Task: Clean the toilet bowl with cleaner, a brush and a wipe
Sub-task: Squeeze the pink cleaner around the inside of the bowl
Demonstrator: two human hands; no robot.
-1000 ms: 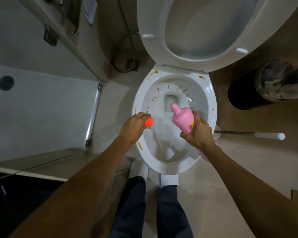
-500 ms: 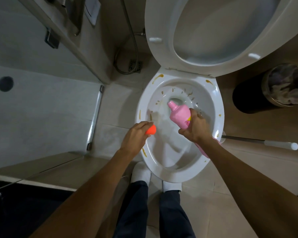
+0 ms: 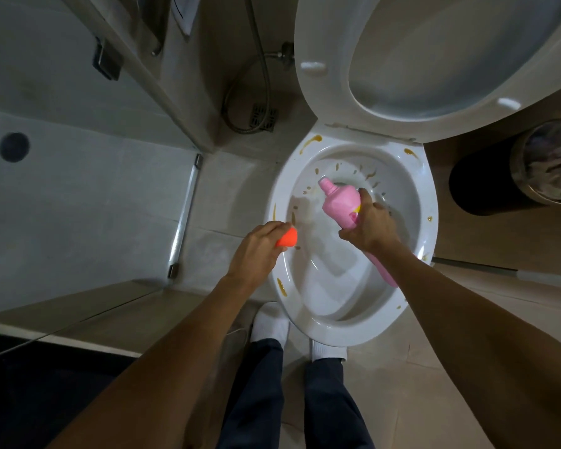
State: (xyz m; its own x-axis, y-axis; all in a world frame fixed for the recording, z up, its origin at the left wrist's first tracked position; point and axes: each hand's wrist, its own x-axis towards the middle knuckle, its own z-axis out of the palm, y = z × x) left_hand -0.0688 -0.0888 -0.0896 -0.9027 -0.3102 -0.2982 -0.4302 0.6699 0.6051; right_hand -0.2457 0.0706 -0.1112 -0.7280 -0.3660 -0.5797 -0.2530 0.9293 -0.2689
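Note:
The white toilet bowl (image 3: 418,254) stands open, its seat and lid (image 3: 331,102) raised, with brown stains on the rim and inner wall. My right hand (image 3: 368,225) grips a pink cleaner bottle (image 3: 340,202) over the bowl, tilted with its uncapped nozzle pointing toward the far left wall of the bowl. My left hand (image 3: 256,251) holds the orange cap (image 3: 287,238) above the bowl's left rim. A brush handle (image 3: 506,273) with a white end lies on the floor right of the toilet.
A dark round bin (image 3: 486,186) with crumpled waste stands at the right. A glass shower partition (image 3: 185,215) and a floor drain (image 3: 264,116) with a hose are at the left. My white-socked feet (image 3: 272,325) stand against the bowl's front.
The bottle has tipped further, its nozzle swinging left and deeper over the bowl. My left hand with the cap stays at the left rim. The camera has shifted slightly.

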